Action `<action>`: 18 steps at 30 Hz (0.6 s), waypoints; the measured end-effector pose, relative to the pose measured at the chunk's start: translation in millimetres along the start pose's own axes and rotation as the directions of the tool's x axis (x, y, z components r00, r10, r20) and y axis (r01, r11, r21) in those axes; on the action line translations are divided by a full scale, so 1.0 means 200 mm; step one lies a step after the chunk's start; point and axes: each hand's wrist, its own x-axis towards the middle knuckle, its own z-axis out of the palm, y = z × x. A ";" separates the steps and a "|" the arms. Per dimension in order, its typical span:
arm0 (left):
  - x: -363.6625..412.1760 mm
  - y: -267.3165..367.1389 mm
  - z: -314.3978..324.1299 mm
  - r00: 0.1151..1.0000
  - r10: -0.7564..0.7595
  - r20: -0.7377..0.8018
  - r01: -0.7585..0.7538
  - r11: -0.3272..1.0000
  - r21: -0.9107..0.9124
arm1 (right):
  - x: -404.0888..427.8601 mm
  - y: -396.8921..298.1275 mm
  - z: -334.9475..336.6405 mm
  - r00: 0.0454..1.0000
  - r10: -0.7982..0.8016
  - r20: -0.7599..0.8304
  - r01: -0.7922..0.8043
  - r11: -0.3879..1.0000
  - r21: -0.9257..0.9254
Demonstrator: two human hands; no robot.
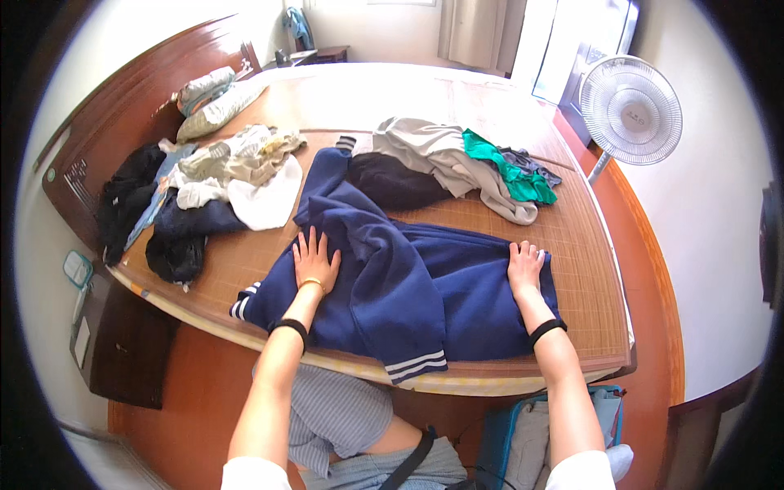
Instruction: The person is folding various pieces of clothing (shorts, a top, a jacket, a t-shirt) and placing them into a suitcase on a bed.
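Observation:
A navy blue garment (pixel 484 282) with white-striped cuffs lies spread near the front edge of the bed's brown woven mat (pixel 588 306). One sleeve (pixel 398 294) is laid across it and its cuff reaches the mat's front edge. My left hand (pixel 316 262) rests flat on the cloth at the left, fingers apart. At the right end, my right hand (pixel 527 266) lies on the garment's upper edge with its fingers curled; whether it pinches the cloth cannot be told.
Left on the bed are a pile of light clothes (pixel 239 162), black clothes (pixel 131 190) and a rolled pillow (pixel 220 110). Behind the navy garment lie black (pixel 398 180), grey (pixel 429 147) and green (pixel 508 165) clothes. A fan (pixel 631 113) stands right; an open box of cloth (pixel 527 441) sits below.

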 end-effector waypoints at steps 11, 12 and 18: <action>-0.26 0.00 -0.05 0.999 0.043 -0.013 -0.044 0.996 -0.079 | -0.17 0.16 -0.07 0.990 -0.107 -0.087 0.116 0.986 0.115; -0.32 0.01 -0.07 0.999 0.046 -0.018 -0.047 0.996 -0.074 | -0.22 0.19 -0.07 0.987 -0.124 -0.102 0.135 0.984 0.115; -0.48 0.07 -0.11 0.997 0.065 -0.038 -0.067 0.996 -0.062 | -0.20 0.31 -0.19 0.958 -0.221 0.182 0.189 0.966 0.176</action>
